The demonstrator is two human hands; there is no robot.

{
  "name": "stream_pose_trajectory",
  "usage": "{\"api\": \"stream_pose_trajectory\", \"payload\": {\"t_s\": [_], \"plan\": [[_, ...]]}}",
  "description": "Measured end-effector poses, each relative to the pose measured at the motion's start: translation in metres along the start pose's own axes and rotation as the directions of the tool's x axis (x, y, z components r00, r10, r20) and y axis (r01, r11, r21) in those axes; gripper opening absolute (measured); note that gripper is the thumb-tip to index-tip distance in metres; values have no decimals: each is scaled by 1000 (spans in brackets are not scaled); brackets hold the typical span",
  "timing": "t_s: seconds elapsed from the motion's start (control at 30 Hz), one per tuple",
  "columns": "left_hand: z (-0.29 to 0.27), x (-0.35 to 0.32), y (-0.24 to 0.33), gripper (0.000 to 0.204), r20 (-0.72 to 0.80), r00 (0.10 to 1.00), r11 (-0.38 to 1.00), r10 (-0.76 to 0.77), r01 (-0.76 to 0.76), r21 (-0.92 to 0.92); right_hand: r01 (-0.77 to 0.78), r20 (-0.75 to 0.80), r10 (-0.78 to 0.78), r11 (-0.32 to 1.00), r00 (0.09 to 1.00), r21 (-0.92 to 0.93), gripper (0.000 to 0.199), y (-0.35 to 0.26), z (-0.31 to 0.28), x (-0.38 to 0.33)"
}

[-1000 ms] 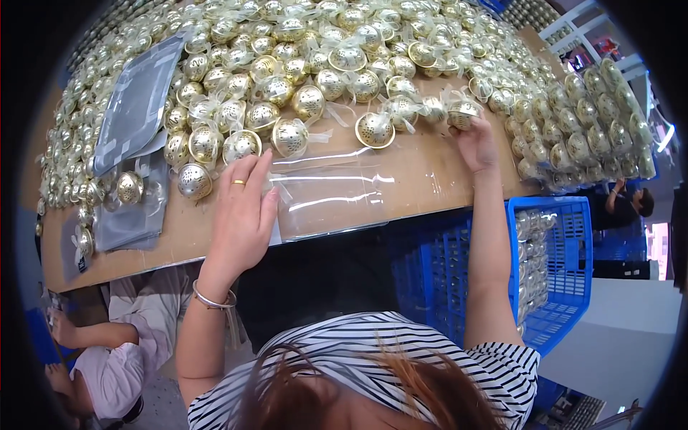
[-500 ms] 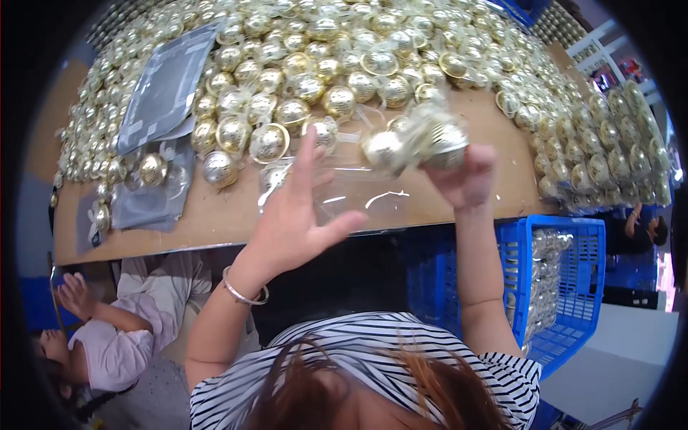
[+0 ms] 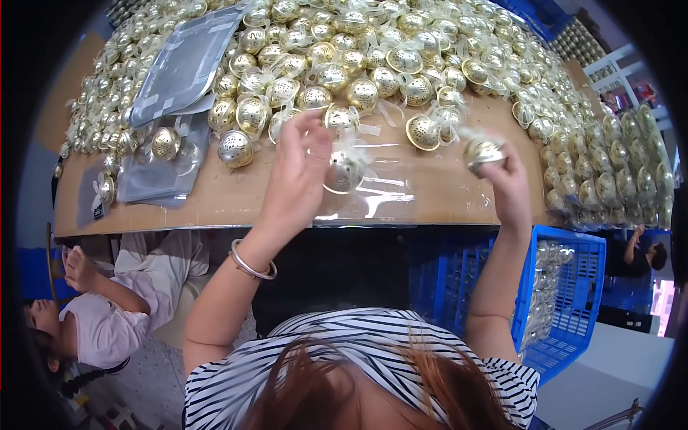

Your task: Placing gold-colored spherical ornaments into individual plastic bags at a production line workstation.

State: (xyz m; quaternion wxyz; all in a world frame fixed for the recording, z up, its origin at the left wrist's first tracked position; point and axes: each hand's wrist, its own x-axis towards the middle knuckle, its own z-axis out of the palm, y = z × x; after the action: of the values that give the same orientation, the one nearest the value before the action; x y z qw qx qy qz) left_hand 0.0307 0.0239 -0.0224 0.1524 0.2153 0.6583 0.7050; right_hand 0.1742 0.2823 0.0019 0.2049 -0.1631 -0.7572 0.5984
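Note:
My left hand (image 3: 297, 168) hovers over the near part of the table, fingers loosely bent and apart, its thumb hidden. Right beside its palm is a pierced gold ball ornament (image 3: 345, 172) with a pale ribbon, above a clear plastic bag (image 3: 387, 204); whether hand and ball touch, I cannot tell. Farther right, my right hand (image 3: 510, 183) is closed on another gold ball ornament (image 3: 484, 153), slightly blurred. Between the hands, a gold ball with a rim (image 3: 423, 132) lies on the brown tabletop (image 3: 459, 193).
Many beribboned gold balls (image 3: 351, 61) cover the far table. Clear-bagged balls (image 3: 609, 172) stack at the right. A grey plastic-covered panel (image 3: 183, 64) and clear bags (image 3: 154, 183) lie left. A blue crate (image 3: 566, 287) holds packed balls below right. Another person (image 3: 115, 315) sits at left.
My right hand has moved right with one ball; others it carried now lie on the table. My left hand has risen and its fingers have bent; a ball now shows beside it.

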Motion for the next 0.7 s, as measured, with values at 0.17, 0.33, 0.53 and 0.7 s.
{"api": "stream_pose_trajectory", "payload": {"t_s": [0.17,0.33,0.53,0.7], "plan": [[-8,-9,-3,109,339,897,762,283,-425,489,-14,80,74,816,994,-578,48,17,15,-29],[-12,-11,-7,94,248,934,386,258,-335,860,69,394,94,922,914,-380,57,16,32,-21],[-15,-3,-14,64,186,952,423,245,-278,862,-270,581,293,954,760,-129,55,29,48,-12],[-48,-1,4,106,509,858,591,70,-446,672,-207,652,140,978,745,27,62,35,77,-12]]}}
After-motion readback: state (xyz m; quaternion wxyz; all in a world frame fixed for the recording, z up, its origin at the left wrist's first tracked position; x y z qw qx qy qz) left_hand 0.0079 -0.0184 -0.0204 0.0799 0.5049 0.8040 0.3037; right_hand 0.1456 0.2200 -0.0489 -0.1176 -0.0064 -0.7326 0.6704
